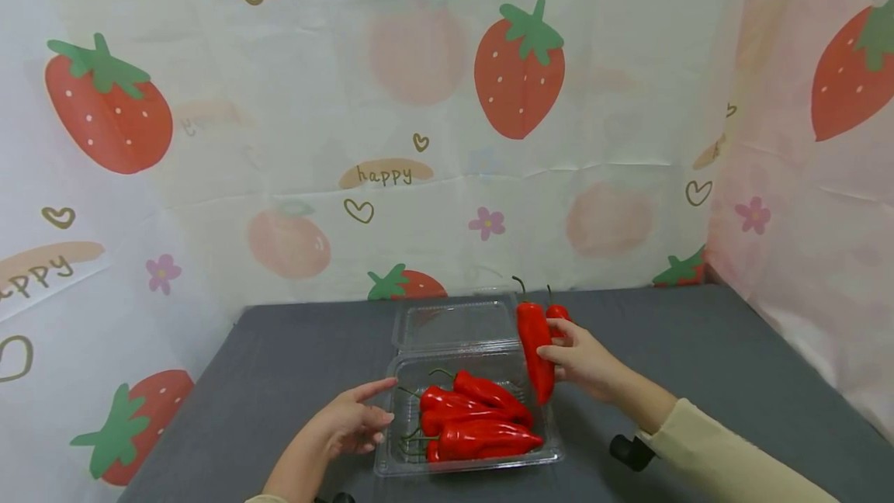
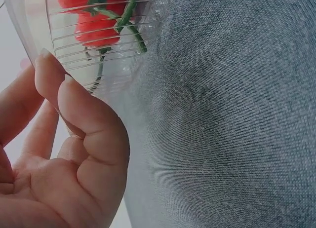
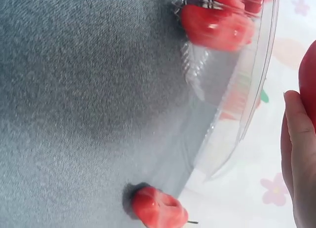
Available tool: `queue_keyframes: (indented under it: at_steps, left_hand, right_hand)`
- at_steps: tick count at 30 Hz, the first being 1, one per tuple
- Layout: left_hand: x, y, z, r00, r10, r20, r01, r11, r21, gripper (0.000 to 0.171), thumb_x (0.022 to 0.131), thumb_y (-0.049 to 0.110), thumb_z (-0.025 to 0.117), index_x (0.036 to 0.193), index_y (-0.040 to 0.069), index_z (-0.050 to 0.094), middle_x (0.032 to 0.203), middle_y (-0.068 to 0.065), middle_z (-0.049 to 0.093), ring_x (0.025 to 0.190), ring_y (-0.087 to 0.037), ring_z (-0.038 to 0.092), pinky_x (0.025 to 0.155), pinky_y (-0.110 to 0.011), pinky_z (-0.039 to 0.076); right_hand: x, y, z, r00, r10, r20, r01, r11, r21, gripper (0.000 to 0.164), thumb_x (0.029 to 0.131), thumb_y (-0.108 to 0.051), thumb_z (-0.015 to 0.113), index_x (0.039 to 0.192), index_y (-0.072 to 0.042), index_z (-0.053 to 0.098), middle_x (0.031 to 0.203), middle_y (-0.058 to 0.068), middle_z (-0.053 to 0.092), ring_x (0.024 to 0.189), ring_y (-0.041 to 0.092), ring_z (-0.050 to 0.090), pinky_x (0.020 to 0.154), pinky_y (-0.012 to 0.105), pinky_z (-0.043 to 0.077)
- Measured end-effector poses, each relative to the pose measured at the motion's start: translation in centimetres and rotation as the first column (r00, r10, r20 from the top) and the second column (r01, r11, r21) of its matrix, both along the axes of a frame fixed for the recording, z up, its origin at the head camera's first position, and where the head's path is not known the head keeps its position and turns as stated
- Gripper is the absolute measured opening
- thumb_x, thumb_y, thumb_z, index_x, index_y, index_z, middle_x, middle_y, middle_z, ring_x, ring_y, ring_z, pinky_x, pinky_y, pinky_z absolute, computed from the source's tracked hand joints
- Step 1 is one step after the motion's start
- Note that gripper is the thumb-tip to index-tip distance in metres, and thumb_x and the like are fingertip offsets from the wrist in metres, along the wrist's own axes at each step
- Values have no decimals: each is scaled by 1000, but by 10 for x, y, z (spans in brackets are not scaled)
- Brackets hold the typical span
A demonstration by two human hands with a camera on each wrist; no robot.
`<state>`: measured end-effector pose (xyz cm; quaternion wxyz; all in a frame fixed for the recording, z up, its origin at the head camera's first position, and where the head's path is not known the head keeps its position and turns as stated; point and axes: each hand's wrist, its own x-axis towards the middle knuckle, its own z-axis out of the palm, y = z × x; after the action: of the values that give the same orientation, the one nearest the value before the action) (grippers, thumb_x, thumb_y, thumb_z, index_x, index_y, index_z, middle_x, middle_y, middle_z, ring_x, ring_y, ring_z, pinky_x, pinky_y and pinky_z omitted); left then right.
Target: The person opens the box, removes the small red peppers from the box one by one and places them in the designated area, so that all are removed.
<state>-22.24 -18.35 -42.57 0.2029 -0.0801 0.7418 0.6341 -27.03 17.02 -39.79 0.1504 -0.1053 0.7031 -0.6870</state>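
My right hand (image 1: 587,361) grips a long red pepper (image 1: 534,348) with its green stem upward, over the right rim of a clear plastic box (image 1: 419,365). Only a part of that pepper shows at the edge of the right wrist view. Several red peppers (image 1: 489,438) lie in the box, most stems toward the left. My left hand (image 1: 349,421) is at the box's left side, index finger stretched to the rim. In the left wrist view the fingertips (image 2: 45,65) are close by the box's ribbed wall; whether they touch it is hard to tell.
The box's clear lid (image 1: 454,324) is folded back behind it. Another red pepper (image 1: 557,311) is on the dark grey tabletop (image 1: 307,355), partly behind my right hand. A curtain (image 1: 433,239) printed with strawberries encloses the back and sides.
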Motion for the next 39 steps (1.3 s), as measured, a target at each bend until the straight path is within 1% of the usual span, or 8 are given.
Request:
queue_keyframes:
  at_steps: [11, 15, 18, 26, 33, 39]
  left_hand:
    - [0, -1, 0, 1000, -4, -1, 4, 1000, 3, 64, 89, -4, 60, 149, 3, 37, 70, -3, 52, 52, -9, 51, 49, -22, 42]
    - [0, -1, 0, 1000, -8, -1, 8, 1000, 5, 65, 89, -4, 61, 149, 4, 36, 69, -3, 52, 52, -9, 51, 49, -22, 42]
    - [0, -1, 0, 1000, -16, -1, 16, 1000, 10, 65, 90, -4, 61, 149, 3, 35, 70, -2, 52, 52, -9, 51, 50, -22, 42]
    - [-1, -1, 0, 1000, -25, 9, 25, 1000, 15, 66, 90, -3, 60, 150, 4, 34, 69, -2, 52, 52, -8, 51, 50, -21, 42]
    - [-1, -1, 1, 1000, -26, 9, 26, 1000, 14, 65, 90, -3, 60, 150, 3, 35, 70, -2, 52, 52, -8, 51, 50, -21, 42]
    - [0, -1, 1, 1000, -24, 3, 24, 1000, 19, 65, 90, -4, 60, 149, 3, 34, 68, -1, 52, 51, -8, 51, 49, -21, 43]
  right_hand:
    - [-3, 11, 5, 999, -33, -9, 33, 999, 37, 69, 97, -9, 57, 149, 8, 16, 136, 34, 39, 101, 30, 59, 83, 45, 53]
    - [-4, 16, 6, 999, -31, -13, 31, 999, 38, 68, 97, -10, 56, 149, 8, 17, 138, 33, 38, 105, 31, 56, 84, 45, 53]
    - [-4, 20, 7, 999, -45, -9, 45, 998, 37, 66, 97, -10, 56, 149, 8, 19, 138, 33, 38, 106, 30, 56, 85, 45, 52]
    - [-7, 32, 9, 998, -53, -13, 54, 998, 32, 65, 99, -10, 55, 149, 9, 18, 138, 36, 37, 98, 26, 62, 86, 46, 52]
    - [-11, 43, 14, 999, -38, -25, 38, 999, 23, 67, 100, -13, 52, 150, 9, 14, 143, 36, 30, 106, 26, 58, 87, 44, 51]
    - [-12, 52, 17, 998, -55, -27, 55, 998, 27, 67, 101, -13, 50, 150, 10, 11, 144, 36, 28, 106, 24, 57, 87, 43, 51]
